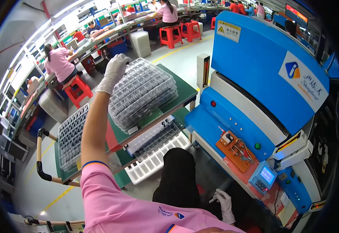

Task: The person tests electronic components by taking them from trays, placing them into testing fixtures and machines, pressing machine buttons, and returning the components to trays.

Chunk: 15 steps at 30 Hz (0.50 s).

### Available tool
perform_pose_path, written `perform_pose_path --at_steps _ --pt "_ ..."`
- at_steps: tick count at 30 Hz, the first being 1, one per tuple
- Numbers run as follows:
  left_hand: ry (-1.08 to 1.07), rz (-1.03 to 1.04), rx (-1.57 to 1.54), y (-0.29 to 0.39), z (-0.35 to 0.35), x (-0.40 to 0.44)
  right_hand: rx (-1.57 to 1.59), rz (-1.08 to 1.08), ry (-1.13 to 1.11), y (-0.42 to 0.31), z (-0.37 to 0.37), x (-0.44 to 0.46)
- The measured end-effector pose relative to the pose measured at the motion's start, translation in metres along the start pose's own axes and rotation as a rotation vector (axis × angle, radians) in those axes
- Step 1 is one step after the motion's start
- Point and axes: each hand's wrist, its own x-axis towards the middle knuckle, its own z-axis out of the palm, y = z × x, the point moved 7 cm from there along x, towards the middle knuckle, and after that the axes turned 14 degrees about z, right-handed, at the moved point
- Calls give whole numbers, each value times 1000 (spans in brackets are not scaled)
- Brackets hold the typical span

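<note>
My left hand [115, 72], in a white glove, is stretched out to the far left corner of a stack of clear plastic trays [142, 91]. Its fingers are curled, and a small dark thing [128, 60] shows at the fingertips, too small to name. Rows of small compartments fill the top tray, and the stack sits on a green-topped cart [169, 73]. My right hand [224, 204], also gloved, is low beside my dark-trousered leg [177, 174]. Its thumb and fingers are pinched around a small dark piece [211, 200] whose kind I cannot make out.
Another clear tray [74, 139] holding dark parts stands at the left. A white slotted tray [157, 159] lies lower down. A blue machine [255, 77] with an orange fixture [237, 151] and a small display box [263, 176] is at the right. People sit at benches behind.
</note>
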Motion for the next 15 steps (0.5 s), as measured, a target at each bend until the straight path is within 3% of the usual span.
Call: perform_pose_path --at_steps 9,13,15 --pt "-219 -19 -15 -34 86 -12 -6 179 32 19 -10 12" --pt "-197 -32 -159 -46 96 -20 -8 193 27 29 -6 14" --pt "33 -11 -309 -40 74 -21 -35 189 44 29 -9 19"
